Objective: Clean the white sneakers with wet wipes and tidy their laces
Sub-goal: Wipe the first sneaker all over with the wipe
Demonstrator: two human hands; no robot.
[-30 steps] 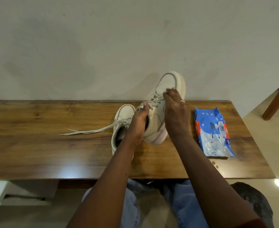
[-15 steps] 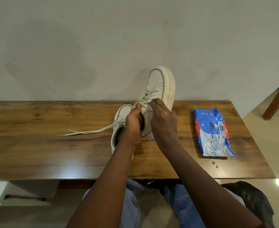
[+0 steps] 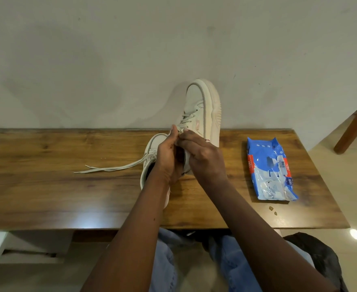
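While your left hand (image 3: 167, 159) is curling round the raised sneaker (image 3: 202, 106) to keep it standing toe-up, your right hand (image 3: 205, 163) is pinching its laces near the tongue, seemingly tidying them. The other sneaker (image 3: 154, 143) is lying on the table (image 3: 47, 186), with the wipes pack (image 3: 270, 169) waiting well to the right. Your right hand is now working lower on the lacing than a second ago.

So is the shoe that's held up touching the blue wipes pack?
Apart. The head view shows a strip of bare wooden table between the raised sneaker and the wet wipes pack, which lies flat to its right.
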